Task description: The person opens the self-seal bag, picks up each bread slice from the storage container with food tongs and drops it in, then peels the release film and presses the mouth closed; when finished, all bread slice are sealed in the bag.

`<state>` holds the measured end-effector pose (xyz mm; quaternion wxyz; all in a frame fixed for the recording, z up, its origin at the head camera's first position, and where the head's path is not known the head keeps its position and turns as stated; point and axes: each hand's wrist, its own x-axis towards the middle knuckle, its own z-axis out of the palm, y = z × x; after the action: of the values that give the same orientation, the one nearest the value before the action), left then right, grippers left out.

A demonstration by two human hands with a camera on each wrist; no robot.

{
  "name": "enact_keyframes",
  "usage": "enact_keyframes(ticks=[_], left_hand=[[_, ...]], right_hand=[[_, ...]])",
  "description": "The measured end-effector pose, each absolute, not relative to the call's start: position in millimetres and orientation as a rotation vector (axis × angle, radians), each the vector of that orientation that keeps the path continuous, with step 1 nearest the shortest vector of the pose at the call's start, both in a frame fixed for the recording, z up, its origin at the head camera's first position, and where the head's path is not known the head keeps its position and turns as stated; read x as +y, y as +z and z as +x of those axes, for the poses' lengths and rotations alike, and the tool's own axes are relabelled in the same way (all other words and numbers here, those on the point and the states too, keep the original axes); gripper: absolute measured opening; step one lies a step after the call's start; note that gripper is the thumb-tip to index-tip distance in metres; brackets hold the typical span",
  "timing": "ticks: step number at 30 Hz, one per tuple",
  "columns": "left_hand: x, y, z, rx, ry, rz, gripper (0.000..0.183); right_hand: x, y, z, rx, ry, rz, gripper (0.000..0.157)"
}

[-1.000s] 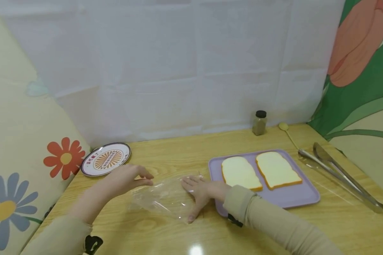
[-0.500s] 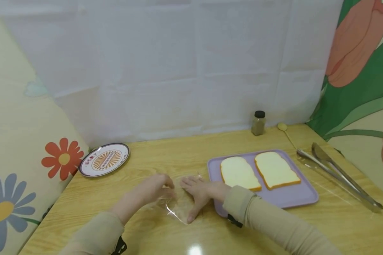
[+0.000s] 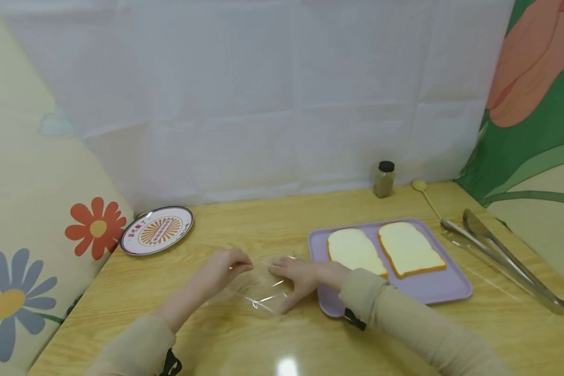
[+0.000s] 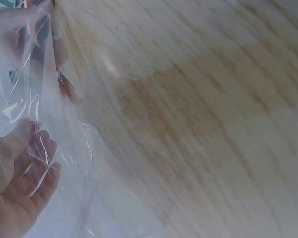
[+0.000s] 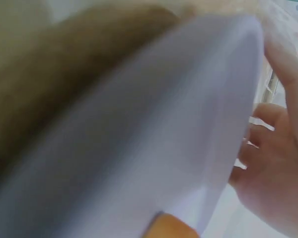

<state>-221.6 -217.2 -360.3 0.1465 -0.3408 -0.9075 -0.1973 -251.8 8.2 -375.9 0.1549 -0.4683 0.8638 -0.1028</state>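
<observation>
A crinkled piece of clear plastic film point(image 3: 259, 295) lies between my two hands, left of the purple tray point(image 3: 425, 297). My left hand point(image 3: 222, 269) pinches its left part between thumb and fingers; in the left wrist view the film point(image 4: 92, 163) stretches up from that hand point(image 4: 25, 173). On the film's right part rests my right hand point(image 3: 302, 277), thumb spread away from the fingers. In the right wrist view this hand point(image 5: 278, 163) shows beside the tray's rim point(image 5: 243, 94). Two bread slices point(image 3: 354, 250) lie side by side on the tray.
A round patterned plate point(image 3: 157, 230) stands at the back left. Toward the back right are a small jar with a black lid point(image 3: 384, 180) and a yellow spoon point(image 3: 425, 194). Metal tongs point(image 3: 507, 261) lie right of the tray, and a white cloth point(image 3: 282, 104) hangs behind the table.
My left hand has moved right to the film and now pinches it, drawing back slightly at the end. The right hand, flat before, has risen a little and its fingers have bent.
</observation>
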Motion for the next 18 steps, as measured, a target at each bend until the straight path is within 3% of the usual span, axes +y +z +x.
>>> enact_keyframes(ticks=[4, 6, 9, 14, 18], left_hand=[[-218, -359, -221, -2.585, -0.592, -0.972, 0.005], [-217, -358, -221, -2.577, -0.605, -0.962, 0.006], [-215, -358, -222, -2.562, -0.614, -0.944, 0.005], [-215, -360, -223, -2.526, -0.591, -0.950, 0.004], [-214, -361, -222, -2.501, -0.539, -0.973, 0.004]], right_hand=[[7, -379, -256, 2.482, -0.558, -1.527, 0.039], [5, -379, -256, 2.512, -0.646, -1.567, 0.031], [3, -378, -252, 2.585, -0.598, -1.436, 0.043], [2, -375, -242, 2.617, -0.379, -1.186, 0.094], [3, -375, -238, 2.610, -0.303, -1.079, 0.107]])
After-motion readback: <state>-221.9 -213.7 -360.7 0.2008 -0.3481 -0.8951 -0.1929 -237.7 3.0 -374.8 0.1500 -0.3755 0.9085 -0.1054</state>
